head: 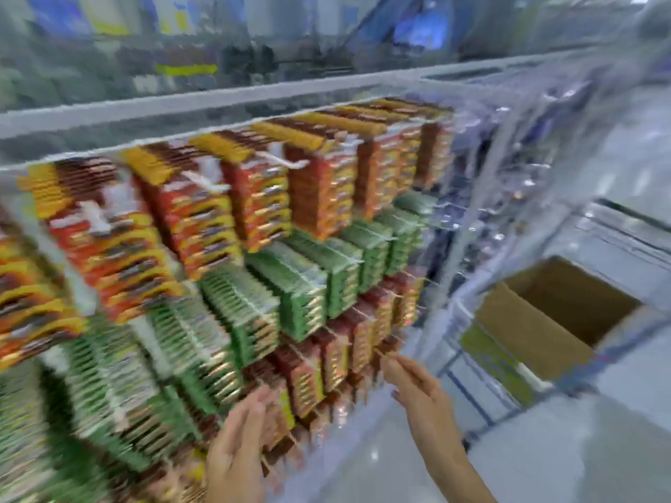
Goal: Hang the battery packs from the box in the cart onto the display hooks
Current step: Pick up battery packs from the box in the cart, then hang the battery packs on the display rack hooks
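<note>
Steadying the bottom row seems the aim: the left hand [236,448], at six o'clock, lies flat with straight fingers against the hanging red-and-brown carded battery packs [305,379], holding nothing. The right hand [417,390], at five o'clock, reaches its fingertips to the end pack [388,348] (blur hides any pinch). The open brown cardboard box [537,328] sits in the silver wire cart [617,226] at three o'clock.

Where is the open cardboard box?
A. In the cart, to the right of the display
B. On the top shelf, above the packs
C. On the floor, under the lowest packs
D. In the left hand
A: the box sits open inside the wire cart, to the right of the hanging packs, and neither hand touches it.
</note>
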